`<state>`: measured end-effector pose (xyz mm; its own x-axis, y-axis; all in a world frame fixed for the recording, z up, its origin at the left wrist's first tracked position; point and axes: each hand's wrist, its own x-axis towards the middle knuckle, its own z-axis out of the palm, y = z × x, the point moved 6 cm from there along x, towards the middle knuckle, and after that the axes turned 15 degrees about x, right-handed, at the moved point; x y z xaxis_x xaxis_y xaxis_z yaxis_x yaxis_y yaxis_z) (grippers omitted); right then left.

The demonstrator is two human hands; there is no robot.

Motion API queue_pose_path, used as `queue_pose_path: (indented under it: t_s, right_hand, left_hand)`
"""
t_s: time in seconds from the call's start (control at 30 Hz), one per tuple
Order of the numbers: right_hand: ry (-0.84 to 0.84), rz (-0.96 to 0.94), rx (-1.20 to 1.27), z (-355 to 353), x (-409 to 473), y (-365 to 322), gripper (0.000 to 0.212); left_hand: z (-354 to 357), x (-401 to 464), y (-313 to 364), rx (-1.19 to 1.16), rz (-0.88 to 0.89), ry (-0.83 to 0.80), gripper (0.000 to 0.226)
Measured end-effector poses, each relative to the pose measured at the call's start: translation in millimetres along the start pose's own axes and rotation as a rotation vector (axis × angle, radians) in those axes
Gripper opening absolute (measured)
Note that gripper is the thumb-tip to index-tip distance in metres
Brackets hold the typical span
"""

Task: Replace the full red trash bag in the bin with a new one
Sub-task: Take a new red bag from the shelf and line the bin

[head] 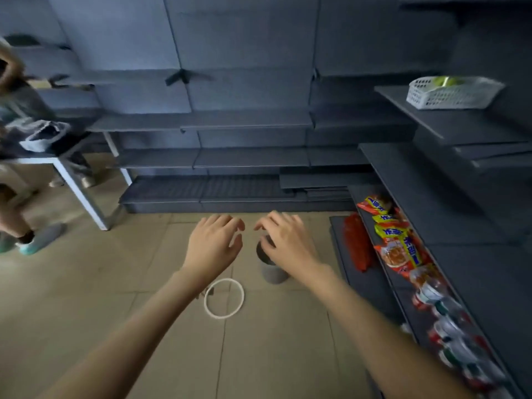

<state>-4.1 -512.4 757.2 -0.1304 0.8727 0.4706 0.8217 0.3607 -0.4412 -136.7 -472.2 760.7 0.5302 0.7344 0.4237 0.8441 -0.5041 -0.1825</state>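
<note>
A small grey bin (273, 269) stands on the tan tiled floor in front of me, its dark mouth partly hidden by my right hand (288, 240). No red bag shows in the bin. My right hand hovers over the bin's rim with fingers spread and holds nothing. To the left of the bin my left hand (214, 243) is also open, fingers apart. On the floor just in front of the bin, below my left wrist, lies a white ring (224, 298). A red bag-like bundle (357, 244) leans at the foot of the right-hand shelves.
Dark grey shelving (230, 156) fills the back wall. Shelves on the right carry snack packets (397, 240) and bottles (449, 332), with a white basket (449, 93) higher up. A white-legged table (83, 191) and another person's legs (26, 234) are at the left.
</note>
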Motion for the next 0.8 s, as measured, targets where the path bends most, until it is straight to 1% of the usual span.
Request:
queue_pose_path:
  t_s: [0.17, 0.3, 0.43, 0.53, 0.6, 0.7, 0.8]
  right_hand:
    - [0.039, 0.121, -0.040, -7.8, 47.2, 99.1, 0.019]
    - [0.065, 0.153, -0.106, -5.9, 86.3, 183.6, 0.017]
    - [0.061, 0.195, -0.119, 12.4, 128.7, 267.6, 0.017]
    - [0.048, 0.211, -0.106, 37.3, 157.8, 323.5, 0.015]
    - [0.059, 0.216, -0.128, 59.3, 174.3, 359.9, 0.014]
    - [0.127, 0.235, -0.160, 104.6, 182.4, 419.7, 0.013]
    - [0.234, 0.249, -0.169, 161.5, 169.1, 486.2, 0.010]
  left_hand:
    - [69.2, 107.3, 32.3, -0.054, 0.129, 0.017, 0.013]
    - [132.2, 186.9, 56.3, -0.138, 0.136, 0.020, 0.016]
    - [197.4, 254.7, 73.3, -0.173, 0.163, 0.022, 0.019]
    - [246.7, 295.5, 77.0, -0.202, 0.174, 0.020, 0.011]
    - [282.7, 317.6, 79.5, -0.213, 0.183, 0.048, 0.010]
    - [354.3, 340.6, 86.6, -0.214, 0.213, 0.109, 0.014]
    - [443.7, 350.6, 101.7, -0.233, 0.210, 0.144, 0.020]
